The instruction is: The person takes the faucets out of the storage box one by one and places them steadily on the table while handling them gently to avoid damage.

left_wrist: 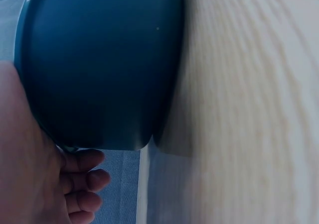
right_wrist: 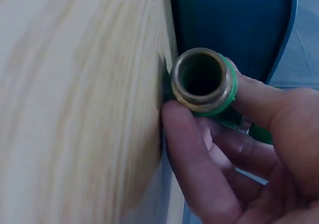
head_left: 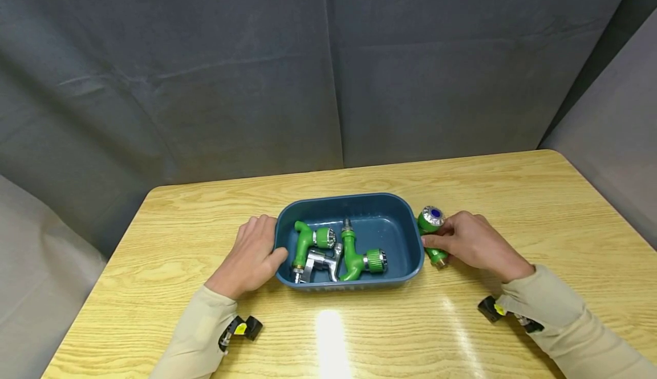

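Note:
In the head view, my right hand (head_left: 474, 241) grips a green tap (head_left: 430, 225) with a chrome, blue-centred knob, just outside the right end of a blue plastic bin (head_left: 395, 205). The right wrist view shows the tap's threaded brass end (right_wrist: 202, 102) between thumb and fingers, low by the tabletop. My left hand (head_left: 250, 256) holds the bin's left end, thumb over the rim and curled fingers (left_wrist: 82, 201) at its outer side. Inside the bin lie a green tap (head_left: 304, 245) at left, a chrome tap (head_left: 323, 260) beside it, and another green tap (head_left: 351, 253) near the middle.
A wood-grain table (head_left: 205, 214) carries the bin. Grey cloth (head_left: 246, 111) hangs behind the table's far edge, with lighter cloth at both sides. Small black cameras (head_left: 241, 330) are strapped on both wrists.

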### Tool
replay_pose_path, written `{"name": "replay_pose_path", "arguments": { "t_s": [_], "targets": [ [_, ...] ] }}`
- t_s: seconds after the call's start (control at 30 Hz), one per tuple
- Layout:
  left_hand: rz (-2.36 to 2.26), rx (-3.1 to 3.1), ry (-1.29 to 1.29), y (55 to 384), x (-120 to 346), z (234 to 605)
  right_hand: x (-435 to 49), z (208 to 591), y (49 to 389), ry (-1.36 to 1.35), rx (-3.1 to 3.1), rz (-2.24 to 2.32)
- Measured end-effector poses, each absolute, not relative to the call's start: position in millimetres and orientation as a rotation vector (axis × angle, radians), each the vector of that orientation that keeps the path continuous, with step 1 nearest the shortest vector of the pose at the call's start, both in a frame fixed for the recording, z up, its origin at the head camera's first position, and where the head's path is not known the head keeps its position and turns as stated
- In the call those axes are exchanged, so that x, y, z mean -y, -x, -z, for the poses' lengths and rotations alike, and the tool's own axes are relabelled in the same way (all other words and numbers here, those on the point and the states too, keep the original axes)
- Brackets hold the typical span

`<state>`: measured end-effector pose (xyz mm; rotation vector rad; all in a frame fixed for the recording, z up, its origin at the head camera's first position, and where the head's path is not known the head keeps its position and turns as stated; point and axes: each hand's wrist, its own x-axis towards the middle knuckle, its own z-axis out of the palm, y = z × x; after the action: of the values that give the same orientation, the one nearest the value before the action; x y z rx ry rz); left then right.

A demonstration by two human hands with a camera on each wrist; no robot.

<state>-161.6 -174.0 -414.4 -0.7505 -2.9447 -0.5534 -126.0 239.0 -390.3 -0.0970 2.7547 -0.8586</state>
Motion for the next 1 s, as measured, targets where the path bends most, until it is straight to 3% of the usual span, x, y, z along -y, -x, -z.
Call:
{"name": "replay_pose_path", "arguments": {
  "t_s": [1.0],
  "targets": [
    [0.582, 2.944, 0.747, 161.2, 174.0, 414.1, -246.2, 392.1, 128.6, -0.070, -2.583, 1.037]
  ]
}}
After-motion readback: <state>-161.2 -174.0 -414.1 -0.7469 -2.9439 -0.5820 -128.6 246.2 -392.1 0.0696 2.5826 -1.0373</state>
